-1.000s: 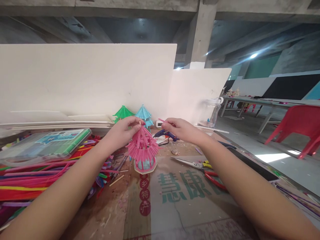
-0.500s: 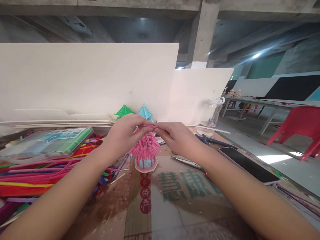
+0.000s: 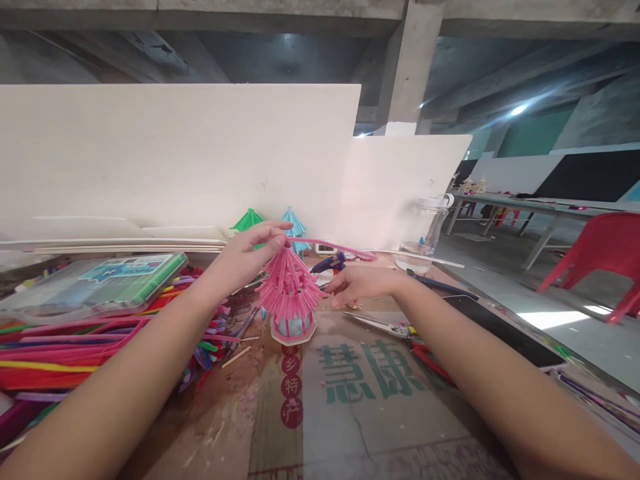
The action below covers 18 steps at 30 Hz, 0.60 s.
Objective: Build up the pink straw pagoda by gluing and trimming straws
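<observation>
A pink pipe-cleaner pavilion model (image 3: 290, 297) stands on a light base on the cardboard-covered table (image 3: 360, 407). My left hand (image 3: 247, 257) pinches its top. From that pinch a long pink pipe cleaner (image 3: 340, 247) arcs off to the right. My right hand (image 3: 360, 285) is low beside the model's right side, just above the table. Its fingers are loosely stretched toward the model and hold nothing.
Scissors (image 3: 387, 327) and red-handled pliers (image 3: 430, 363) lie right of the model, with a phone (image 3: 505, 330) further right. A blue glue gun (image 3: 330, 263), green (image 3: 249, 220) and blue (image 3: 294, 225) models and a jar (image 3: 425, 230) stand behind. Pipe cleaners (image 3: 65, 353) and a plastic box (image 3: 95, 283) fill the left.
My hands met at the model's top half a second ago. Since then my right hand has let go and dropped to the table, and the long pink pipe cleaner now sticks out rightward.
</observation>
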Tool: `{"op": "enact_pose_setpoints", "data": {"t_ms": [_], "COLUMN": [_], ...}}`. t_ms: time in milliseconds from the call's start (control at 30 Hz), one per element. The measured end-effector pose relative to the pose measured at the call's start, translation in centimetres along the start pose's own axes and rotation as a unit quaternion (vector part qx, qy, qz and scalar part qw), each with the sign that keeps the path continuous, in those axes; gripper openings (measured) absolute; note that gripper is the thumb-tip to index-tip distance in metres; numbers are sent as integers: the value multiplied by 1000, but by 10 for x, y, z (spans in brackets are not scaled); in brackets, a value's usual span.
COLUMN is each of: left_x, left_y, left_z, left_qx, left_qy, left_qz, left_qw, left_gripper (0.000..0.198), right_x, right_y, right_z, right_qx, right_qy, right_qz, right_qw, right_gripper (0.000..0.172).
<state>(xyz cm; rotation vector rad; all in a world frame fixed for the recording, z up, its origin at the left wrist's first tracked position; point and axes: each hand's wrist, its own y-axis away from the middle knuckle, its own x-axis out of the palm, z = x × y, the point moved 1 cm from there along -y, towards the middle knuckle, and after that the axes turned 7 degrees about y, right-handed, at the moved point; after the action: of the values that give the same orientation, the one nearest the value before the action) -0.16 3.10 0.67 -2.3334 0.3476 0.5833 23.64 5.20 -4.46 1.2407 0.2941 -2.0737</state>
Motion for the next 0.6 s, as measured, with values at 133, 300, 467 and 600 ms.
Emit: {"op": "enact_pose_setpoints", "data": {"t_ms": [133, 300, 467, 600], "left_x": [1, 3, 4, 4], "left_y": [0, -1, -1, -1], "left_z": [3, 9, 10, 7], "left_qx": [-10, -8, -24, -21], "left_qy": [-7, -26, -56, -61], "left_qz": [18, 45, 54, 53], "left_qw": [1000, 999, 997, 996], "left_gripper": [36, 36, 39, 38], "right_x": [12, 13, -4, -24], "right_y": [-12, -13, 3, 20], "right_z": [4, 0, -7, -6], "right_qx": [-35, -23, -9, -31], "right_qy": [-49, -107, -196, -330], "right_qz": [-13, -9, -90, -239], "right_qw": [998, 994, 977, 913], "right_gripper": [31, 26, 32, 35]}}
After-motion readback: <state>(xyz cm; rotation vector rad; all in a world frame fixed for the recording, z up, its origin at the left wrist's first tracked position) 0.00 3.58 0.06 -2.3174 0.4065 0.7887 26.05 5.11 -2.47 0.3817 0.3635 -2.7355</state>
